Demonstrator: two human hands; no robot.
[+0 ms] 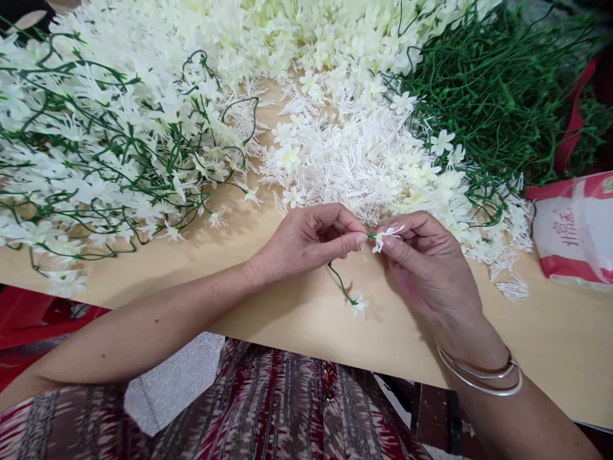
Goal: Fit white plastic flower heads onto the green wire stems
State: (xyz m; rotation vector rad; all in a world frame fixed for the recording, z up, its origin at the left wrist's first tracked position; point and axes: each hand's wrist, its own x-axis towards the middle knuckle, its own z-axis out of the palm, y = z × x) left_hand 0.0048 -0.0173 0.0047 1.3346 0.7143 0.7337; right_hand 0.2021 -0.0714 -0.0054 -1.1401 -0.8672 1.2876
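My left hand [320, 239] pinches a thin green plastic stem [341, 281] between thumb and fingers. One end of that stem hangs below the hand and carries a white artificial flower [358, 305]. At its other end, between my two hands, sits a second white flower [383, 238]. The thumb and fingers of my right hand [421, 255] are closed on this second flower's petals. Just beyond both hands lies a heap of loose white stamen pieces and petals [345, 153].
Finished-looking white flowers on green stems [124, 147] are piled at the left. Loose pale blossoms [268, 32] fill the back. A tangle of bare green stems [498, 96] lies at the right, beside a red and white packet [575, 230]. The table's [287, 319] front edge is close to my body.
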